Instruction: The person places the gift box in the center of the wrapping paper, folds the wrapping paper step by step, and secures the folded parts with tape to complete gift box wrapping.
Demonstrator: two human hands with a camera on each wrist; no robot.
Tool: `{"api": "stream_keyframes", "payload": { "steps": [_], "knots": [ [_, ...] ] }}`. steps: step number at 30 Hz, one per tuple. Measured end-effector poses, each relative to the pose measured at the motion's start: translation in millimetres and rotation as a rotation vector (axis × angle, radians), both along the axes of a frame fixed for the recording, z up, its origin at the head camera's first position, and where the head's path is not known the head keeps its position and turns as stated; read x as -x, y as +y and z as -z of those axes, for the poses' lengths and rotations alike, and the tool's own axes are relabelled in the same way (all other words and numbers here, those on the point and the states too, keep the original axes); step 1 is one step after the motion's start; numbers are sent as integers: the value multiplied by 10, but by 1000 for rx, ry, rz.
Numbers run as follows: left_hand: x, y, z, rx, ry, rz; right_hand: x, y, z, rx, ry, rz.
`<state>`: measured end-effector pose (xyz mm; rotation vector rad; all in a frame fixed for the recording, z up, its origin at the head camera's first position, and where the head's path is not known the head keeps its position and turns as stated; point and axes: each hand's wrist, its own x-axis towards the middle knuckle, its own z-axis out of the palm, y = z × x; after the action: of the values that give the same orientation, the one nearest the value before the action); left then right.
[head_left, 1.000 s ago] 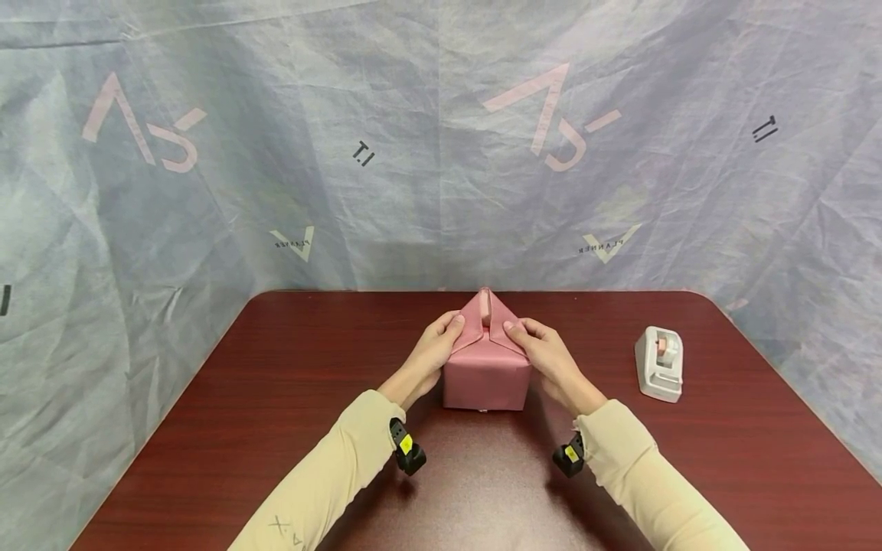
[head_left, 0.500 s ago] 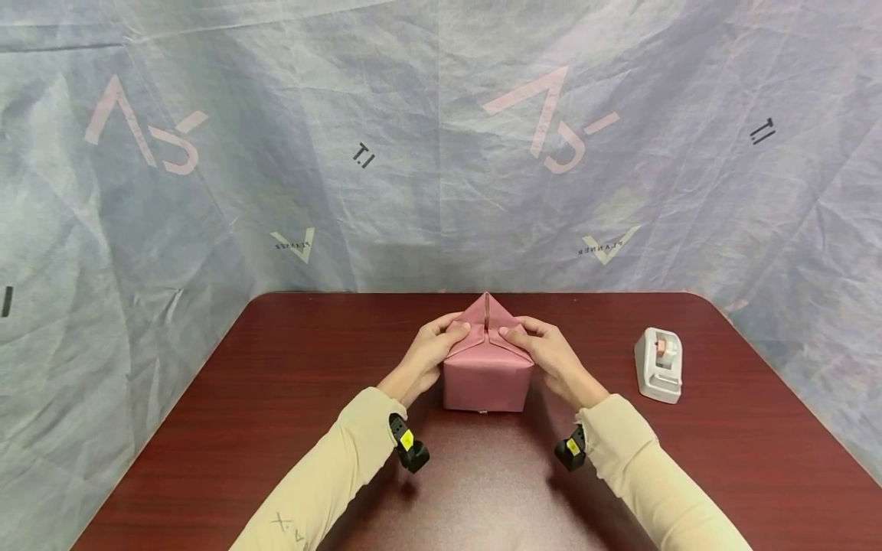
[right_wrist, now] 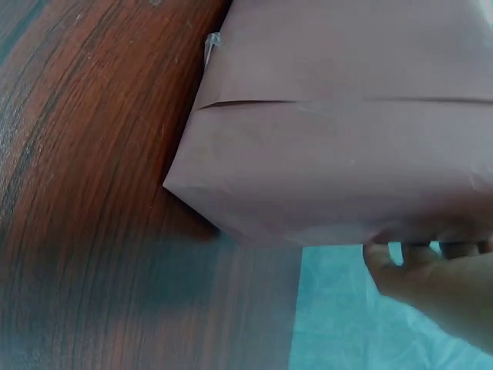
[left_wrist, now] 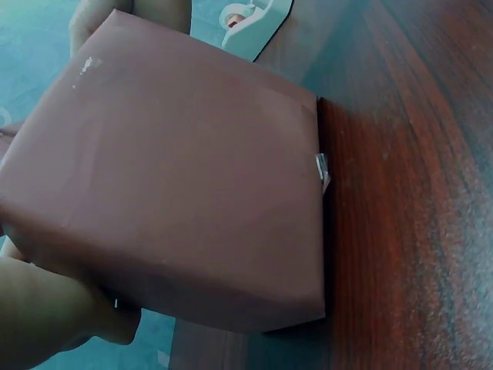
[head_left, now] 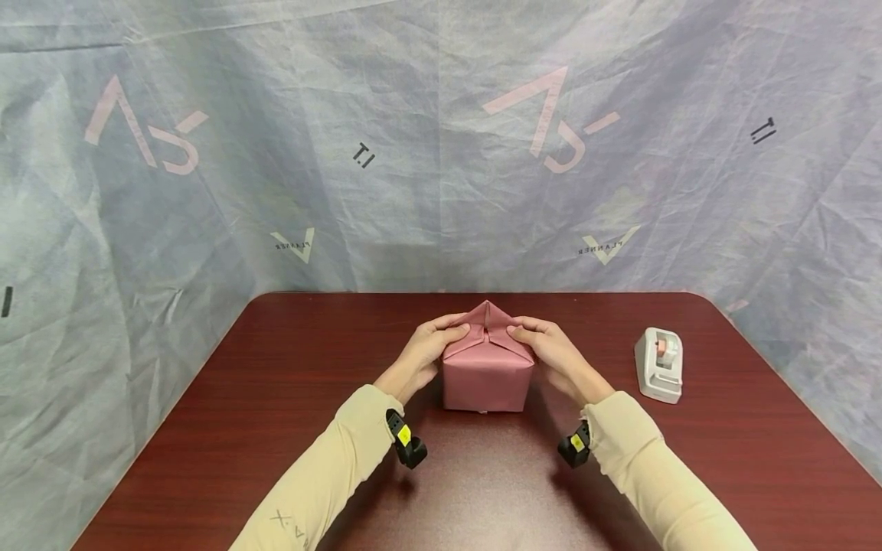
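A box wrapped in pink paper (head_left: 485,386) stands on the dark red wooden table, its paper folded into a peak with a centre slit at the top. My left hand (head_left: 429,350) grips its left side, thumb lying on the upper fold and fingers behind. From the right, my right hand (head_left: 554,353) grips the opposite side in the same way, its thumb on the right fold. In the left wrist view a bit of clear tape (left_wrist: 322,171) sticks out at the box's lower edge. The right wrist view shows a seam along the box (right_wrist: 254,102) and fingertips against its side.
A white tape dispenser (head_left: 659,365) with a roll in it stands to the right on the table (head_left: 310,360). Behind the table's far edge hangs a grey-blue printed cloth (head_left: 441,153), which also runs along both sides.
The peak of pink paper has sunk lower and the slit at its middle has narrowed. Both thumbs have shifted on the folds, while the box stays in place.
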<state>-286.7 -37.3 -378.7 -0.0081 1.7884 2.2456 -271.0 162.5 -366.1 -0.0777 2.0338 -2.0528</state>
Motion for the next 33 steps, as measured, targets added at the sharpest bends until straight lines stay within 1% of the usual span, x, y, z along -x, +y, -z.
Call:
{"api": "stream_keyframes", "payload": {
  "steps": [2,5,10,13,16,20,22,24,26,28,31,33],
  "knots": [
    [8,-5,6,-19,-7,12,2,18,-5,24,-4,-40],
    [28,-21,19,-64,-9,50,4,34,-8,41,-13,-64],
    [51,-73,33,-182,14,110,16,53,-7,74,-44,-59],
    [51,-94,34,-227,27,120,20,65,-5,101,-54,-60],
    [43,-98,28,-226,46,124,21,79,-5,124,-46,-82],
    [25,-101,16,-197,76,122,22,106,-11,146,-8,-134],
    [16,-104,10,-182,75,118,21,116,-17,150,20,-165],
    [6,-103,4,-172,85,118,18,117,-22,142,43,-172],
    [3,-94,8,-133,108,102,8,116,-27,116,60,-161],
    [0,-81,12,-55,155,66,-1,108,-29,81,70,-136],
    [-10,-66,16,92,254,8,-11,103,-24,29,78,-100],
    [-26,-63,15,161,319,-21,-16,96,-20,3,86,-83]
  ]
}}
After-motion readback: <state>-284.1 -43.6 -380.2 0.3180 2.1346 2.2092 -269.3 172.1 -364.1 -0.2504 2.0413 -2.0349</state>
